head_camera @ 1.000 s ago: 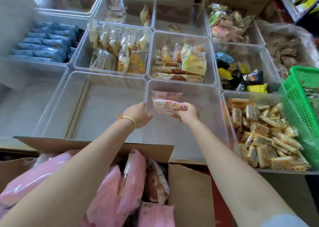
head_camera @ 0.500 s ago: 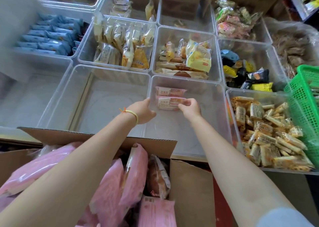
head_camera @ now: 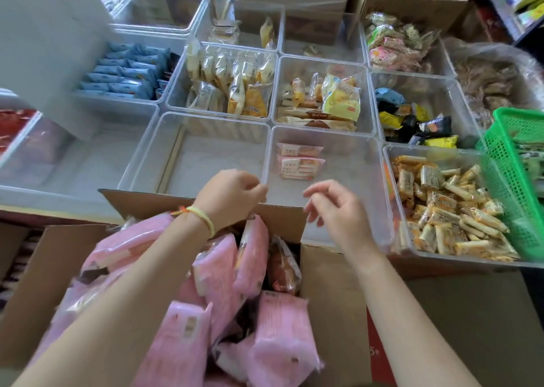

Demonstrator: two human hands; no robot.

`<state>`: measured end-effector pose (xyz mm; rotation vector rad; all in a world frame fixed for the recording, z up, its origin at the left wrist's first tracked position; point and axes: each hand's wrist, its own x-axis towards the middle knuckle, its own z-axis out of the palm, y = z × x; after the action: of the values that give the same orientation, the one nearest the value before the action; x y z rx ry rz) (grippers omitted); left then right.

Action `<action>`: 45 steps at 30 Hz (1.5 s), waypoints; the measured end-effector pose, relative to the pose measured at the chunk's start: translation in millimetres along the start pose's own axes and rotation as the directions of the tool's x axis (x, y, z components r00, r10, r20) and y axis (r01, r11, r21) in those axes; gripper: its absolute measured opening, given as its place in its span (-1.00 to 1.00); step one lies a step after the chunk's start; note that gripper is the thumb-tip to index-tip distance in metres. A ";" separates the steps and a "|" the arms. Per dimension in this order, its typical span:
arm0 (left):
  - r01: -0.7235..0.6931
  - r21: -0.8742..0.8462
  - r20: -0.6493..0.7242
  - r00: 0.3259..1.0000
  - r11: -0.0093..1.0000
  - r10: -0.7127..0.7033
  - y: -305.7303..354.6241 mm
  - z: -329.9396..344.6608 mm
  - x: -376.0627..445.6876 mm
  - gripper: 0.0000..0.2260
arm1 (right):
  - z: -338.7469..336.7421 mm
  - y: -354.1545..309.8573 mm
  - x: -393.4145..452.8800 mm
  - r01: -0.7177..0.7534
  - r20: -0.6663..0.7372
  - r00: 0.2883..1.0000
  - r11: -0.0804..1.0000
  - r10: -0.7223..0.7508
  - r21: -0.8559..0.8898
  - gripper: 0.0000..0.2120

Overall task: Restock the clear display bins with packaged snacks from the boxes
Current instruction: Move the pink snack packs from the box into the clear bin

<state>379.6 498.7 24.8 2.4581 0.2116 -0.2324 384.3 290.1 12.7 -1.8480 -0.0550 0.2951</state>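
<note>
The big cardboard box (head_camera: 332, 322) is cut off at the bottom edge, and both arms cover part of what lies inside it. The pink packets (head_camera: 279, 336) in the box are soft, shiny and flat, and many are blurred, so their printing cannot be read. A brown snack in a see-through wrapper (head_camera: 284, 268) peeks out between them.

The left hand (head_camera: 229, 195) hangs over the far flap of the box with its fingers loosely curled, and it holds nothing. A thin yellow band (head_camera: 203, 218) goes round that wrist. The right hand (head_camera: 335, 210) is just beside it, over the near edge of a clear bin (head_camera: 368, 162), with fingers loose and spread a little, also holding nothing.

Two pink packets (head_camera: 300, 162) lie flat at the far left of that clear bin, one behind the other. The bin is smooth, hard, see-through plastic with rounded corners. The clear bin to its left (head_camera: 147, 157) shows only its bare bottom. To the right, long crinkly orange and white snack bars (head_camera: 447, 210) are heaped in another bin. A green basket (head_camera: 512, 162) with little square holes is cut off at the right edge.
</note>
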 end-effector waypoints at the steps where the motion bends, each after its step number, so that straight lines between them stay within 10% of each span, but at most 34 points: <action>1: 0.027 0.039 0.036 0.999 0.999 -0.029 -2.0 0.1 -8.0 -0.73 | 9.5 -1.9 -12.9 -0.018 0.105 0.994 0.998 0.024 -0.057 -0.81; 4: 0.067 0.212 0.094 0.992 0.975 -0.089 -9.9 5.1 -22.2 -0.72 | 42.1 0.2 -36.4 -0.057 0.291 0.943 0.941 0.160 -0.333 -0.89; 12: 0.105 -0.025 0.144 0.984 0.994 -0.101 -39.4 27.0 -44.3 -0.77 | 101.0 30.6 -59.3 -0.280 0.199 0.892 0.840 0.407 -0.464 -0.05; 22: 0.099 -0.225 0.133 0.989 0.969 -0.070 -46.2 16.4 -37.5 -0.69 | 63.7 19.1 -48.0 -0.433 0.178 0.889 0.901 0.422 0.029 -0.74; 27: 0.117 -0.282 0.200 0.978 0.952 -0.061 -39.4 16.5 -29.4 -0.84 | 32.9 10.1 -42.0 -0.367 0.164 0.923 0.925 0.349 0.095 -0.67; 35: 0.273 -0.840 0.324 0.945 0.470 0.030 4.8 3.4 -15.5 -0.89 | -19.5 -10.0 -17.5 -0.336 0.160 0.942 0.818 0.295 0.468 -0.66; 45: 0.061 -0.807 0.030 0.998 0.587 -0.063 23.6 -3.7 72.8 -0.78 | -54.5 -13.8 77.3 0.005 -0.210 0.978 0.999 -0.016 -0.049 -0.92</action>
<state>455.6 489.5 25.8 1.5196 0.3220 -0.1170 473.0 257.8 26.8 -1.9171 0.0748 0.0903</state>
